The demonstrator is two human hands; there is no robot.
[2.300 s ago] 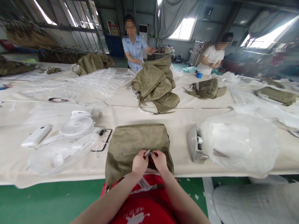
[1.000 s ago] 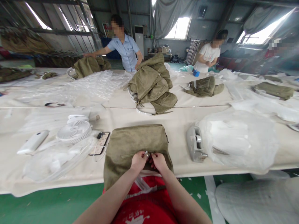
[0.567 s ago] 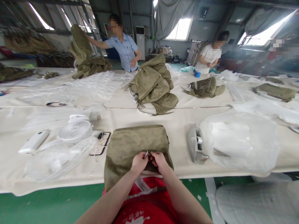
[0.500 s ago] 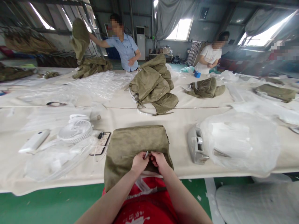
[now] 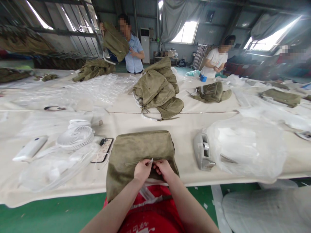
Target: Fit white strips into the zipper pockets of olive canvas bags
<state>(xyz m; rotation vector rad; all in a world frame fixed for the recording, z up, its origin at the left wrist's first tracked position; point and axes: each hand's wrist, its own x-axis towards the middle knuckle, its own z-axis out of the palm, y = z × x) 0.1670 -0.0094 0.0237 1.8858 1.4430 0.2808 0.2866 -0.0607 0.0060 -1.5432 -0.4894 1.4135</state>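
An olive-green bag [image 5: 141, 145] lies on the table edge right in front of me, a zipper line across its upper face. Over that zipper, my left hand [image 5: 143, 170] is closed in a pinch on a small white strip, which pokes up between thumb and fingers. Close beside it, my right hand [image 5: 163, 167] has its fingers curled together, fingertips near the strip and the zipper. What the right fingers hold, if anything, is too small to make out. Both wrists rest low over the bag's near side.
A tape dispenser [image 5: 204, 152] and a clear plastic bag [image 5: 247, 149] stand to the right. On the left are a phone [image 5: 103, 150], a white fan [image 5: 75, 137] and a white power bank [image 5: 31, 148]. Olive bags [image 5: 157, 87] are piled ahead. Two people work across the table.
My hands stay pinched over the zipper with only slight finger movement. Across the table, the person in blue has brought an olive bag from the left in toward their body.
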